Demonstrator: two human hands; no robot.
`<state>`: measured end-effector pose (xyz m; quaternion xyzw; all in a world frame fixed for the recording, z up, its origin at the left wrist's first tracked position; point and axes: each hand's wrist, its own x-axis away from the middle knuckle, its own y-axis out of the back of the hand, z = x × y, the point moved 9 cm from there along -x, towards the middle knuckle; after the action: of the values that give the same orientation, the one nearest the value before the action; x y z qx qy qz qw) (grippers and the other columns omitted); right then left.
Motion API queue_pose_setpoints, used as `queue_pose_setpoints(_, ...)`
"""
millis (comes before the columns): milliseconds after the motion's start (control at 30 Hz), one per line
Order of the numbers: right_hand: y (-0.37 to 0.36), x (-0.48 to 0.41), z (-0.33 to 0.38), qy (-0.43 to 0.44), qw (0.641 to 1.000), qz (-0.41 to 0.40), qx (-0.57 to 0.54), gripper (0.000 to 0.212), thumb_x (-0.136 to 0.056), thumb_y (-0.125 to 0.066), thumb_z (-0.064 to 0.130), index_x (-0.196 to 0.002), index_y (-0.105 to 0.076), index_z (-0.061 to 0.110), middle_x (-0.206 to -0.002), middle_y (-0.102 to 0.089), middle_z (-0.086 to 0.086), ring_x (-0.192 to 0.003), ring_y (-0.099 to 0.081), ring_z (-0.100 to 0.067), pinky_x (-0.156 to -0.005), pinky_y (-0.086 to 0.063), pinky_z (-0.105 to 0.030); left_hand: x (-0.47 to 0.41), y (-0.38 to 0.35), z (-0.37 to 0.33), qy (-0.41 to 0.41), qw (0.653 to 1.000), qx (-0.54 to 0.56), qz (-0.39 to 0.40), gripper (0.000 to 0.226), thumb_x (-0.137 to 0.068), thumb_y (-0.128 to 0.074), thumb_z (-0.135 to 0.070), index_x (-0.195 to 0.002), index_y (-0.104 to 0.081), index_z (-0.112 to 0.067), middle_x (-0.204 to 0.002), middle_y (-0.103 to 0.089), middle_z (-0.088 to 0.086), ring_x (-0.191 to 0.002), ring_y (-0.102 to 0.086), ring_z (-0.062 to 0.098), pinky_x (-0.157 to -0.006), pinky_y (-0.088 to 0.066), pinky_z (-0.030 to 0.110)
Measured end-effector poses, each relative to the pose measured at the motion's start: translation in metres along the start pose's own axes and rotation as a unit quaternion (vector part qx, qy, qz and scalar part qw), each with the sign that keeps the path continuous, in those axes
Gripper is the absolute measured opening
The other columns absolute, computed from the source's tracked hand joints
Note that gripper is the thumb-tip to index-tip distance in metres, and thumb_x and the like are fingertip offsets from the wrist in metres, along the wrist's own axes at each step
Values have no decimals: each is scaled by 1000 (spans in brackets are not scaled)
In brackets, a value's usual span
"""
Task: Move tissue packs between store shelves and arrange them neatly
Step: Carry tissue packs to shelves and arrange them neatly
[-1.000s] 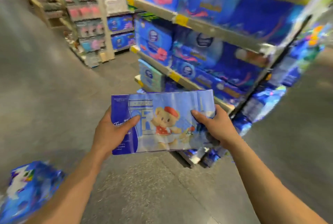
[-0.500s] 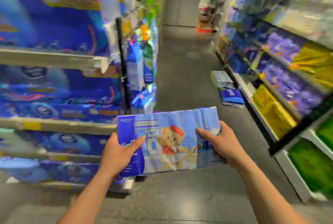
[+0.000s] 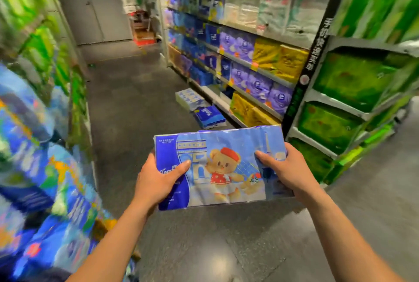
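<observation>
A supermarket aisle, its shelves (image 3: 260,67) stacked with tissue packs. Between shelves, a person carries a bear-print tissue pack (image 3: 220,166) flat at waist height, left hand (image 3: 158,179) and right hand (image 3: 288,170) clamping its ends. Next comes choosing a shelf gap.

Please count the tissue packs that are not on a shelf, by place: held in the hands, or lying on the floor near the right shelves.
Held by left hand and right hand: 1, bear pack
On the floor: 2, pale pack and dark blue pack
Total: 3
</observation>
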<state>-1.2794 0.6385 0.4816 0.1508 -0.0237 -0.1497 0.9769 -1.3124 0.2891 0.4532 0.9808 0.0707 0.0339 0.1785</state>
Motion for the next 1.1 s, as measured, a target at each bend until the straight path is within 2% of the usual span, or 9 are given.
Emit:
queue_pose_setpoints(233,32,-167,-7,8,999,-32,-3,28,-84,-82,33,-106,-65,27,-94,-77,7,-83,-74,-12,-71,-61,-39,-162,-106,-48,-23,998,29,45,79,-46,-82,-75,-110,-62,-33,-103,-75,-14,-91,-73,12,-84,-60,48)
queue_pose_setpoints(433,40,-325,31,39,999,-24,11,29,-82,-82,40,-102,-63,33,-92,-75,11,-82,-72,-9,-69,-55,-35,-291,-147,-103,-40,998,45,26,69,-51,-82,-70,-107,-62,-35,-103,-75,-15,-91,-73,9,-84,-60,47)
queue_pose_setpoints(567,2,-427,46,52,999,-1,-7,29,-82,-82,35,-106,-66,31,-89,-77,16,-77,-73,-3,-71,-59,-36,-389,-147,-118,-39,998,45,2,53,-64,-90,-53,-105,-63,-33,-101,-75,-14,-89,-73,6,-85,-59,45)
queue_pose_setpoints(633,-25,-475,54,57,998,6,-21,29,-83,-82,33,-107,-66,28,-88,-77,13,-75,-72,-1,-63,-58,-27,-443,-145,-122,-45,998,41,-1,46,-70,-89,-45,-106,-63,-31,-101,-75,-14,-88,-72,5,-84,-59,43)
queue_pose_setpoints(733,-68,-551,58,61,998,9,-27,24,-84,-81,29,-101,-64,29,-80,-75,15,-69,-71,0,-53,-54,-18,-527,-139,-120,-53,998,40,5,50,-69,-88,-48,-109,-62,-31,-103,-75,-13,-88,-73,6,-83,-60,43)
queue_pose_setpoints(800,-99,-599,62,60,998,1,-27,25,-84,-81,30,-101,-65,27,-79,-75,15,-68,-71,0,-53,-53,-18,-589,-133,-117,-58,998,39,6,53,-67,-87,-50,-110,-62,-32,-103,-75,-13,-89,-73,7,-83,-60,43)
queue_pose_setpoints(900,-149,-672,75,52,998,-11,-37,34,-83,-81,36,-109,-65,23,-89,-77,6,-71,-73,-4,-55,-53,-22,-686,-121,-120,-71,997,33,19,51,-69,-88,-47,-111,-63,-32,-103,-75,-13,-89,-73,7,-84,-59,44)
queue_pose_setpoints(1000,-191,-744,93,30,998,-19,-61,25,-87,-78,24,-105,-63,16,-86,-75,0,-61,-71,-3,-48,-50,-17,-783,-110,-134,-79,996,16,37,51,-69,-88,-49,-110,-63,-32,-99,-76,-13,-87,-73,6,-85,-58,45)
queue_pose_setpoints(1100,-225,-812,110,25,997,-29,-68,32,-83,-80,30,-107,-62,18,-88,-77,-1,-69,-74,-10,-51,-54,-20,-875,-107,-153,-89,995,-5,53,55,-66,-87,-56,-109,-65,-30,-95,-77,-14,-83,-73,5,-83,-58,43)
